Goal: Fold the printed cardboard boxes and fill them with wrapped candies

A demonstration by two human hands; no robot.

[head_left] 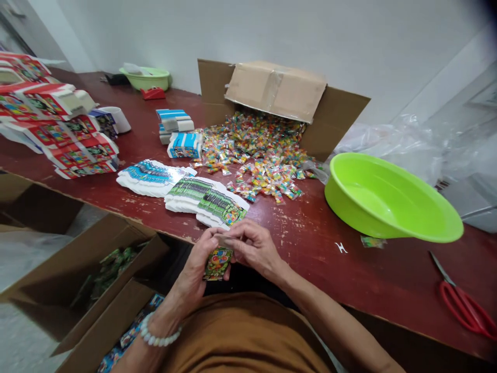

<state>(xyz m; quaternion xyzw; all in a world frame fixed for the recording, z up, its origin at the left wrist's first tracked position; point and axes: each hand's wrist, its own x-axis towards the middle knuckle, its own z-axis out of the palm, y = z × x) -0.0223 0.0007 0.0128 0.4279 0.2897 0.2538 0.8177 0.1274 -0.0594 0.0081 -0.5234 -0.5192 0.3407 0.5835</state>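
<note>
Work judged partway through. One green printed carton point(218, 263) is held upright, or nearly so, just off the near edge of the desk point(303, 238). Its body is gripped in the left hand point(196, 260), fingers curled around it; its top end is pinched by the right hand point(256, 249), fingertips drawn together. Whether it has been filled cannot be told.

Apparently done: green packs point(118, 261) and blue packs point(134, 329) are seen dropped in cardboard boxes below the desk; count not readable.

Apparently left: flattened green cartons point(207, 199) and flattened blue cartons point(151, 176) are fanned out, unassembled. Bundled blue cartons point(184, 145) and stacked red cartons point(83, 145) are untouched. A large pile of clear candy packets point(267, 176) is spilled from a tipped cardboard box point(334, 122), so plenty remains. The lime-green basin point(392, 207) is unused.
</note>
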